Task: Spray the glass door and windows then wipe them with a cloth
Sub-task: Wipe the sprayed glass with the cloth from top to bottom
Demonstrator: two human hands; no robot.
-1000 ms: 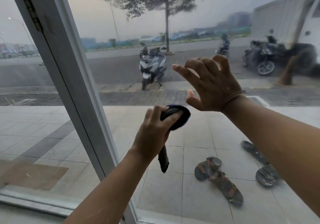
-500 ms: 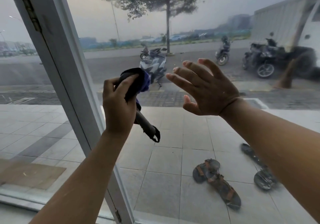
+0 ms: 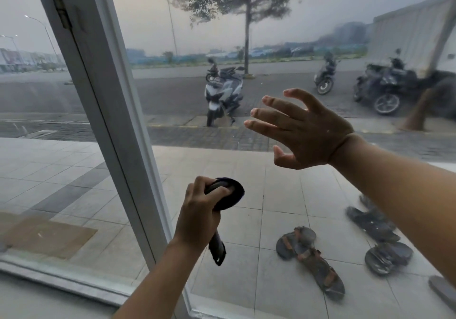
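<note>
A large glass pane (image 3: 271,34) fills the view, hazy and smeared. My left hand (image 3: 197,213) grips a dark blue cloth (image 3: 229,194), bunched into a pad pressed to the lower part of the glass, with a tail of it hanging below my wrist. My right hand (image 3: 306,133) is held up flat against the pane higher and to the right, fingers spread, holding nothing. No spray bottle is in view.
A white frame post (image 3: 106,111) slants down the left side, with a second pane (image 3: 37,146) beyond it and a sill (image 3: 61,281) at the bottom. Outside lie sandals (image 3: 311,257) on tiles, and scooters (image 3: 222,96) stand by the road.
My left hand has swept the cloth down the glass from beside the frame post at chest height to a lower spot. My right hand stays on the pane, fingers spread wider.
</note>
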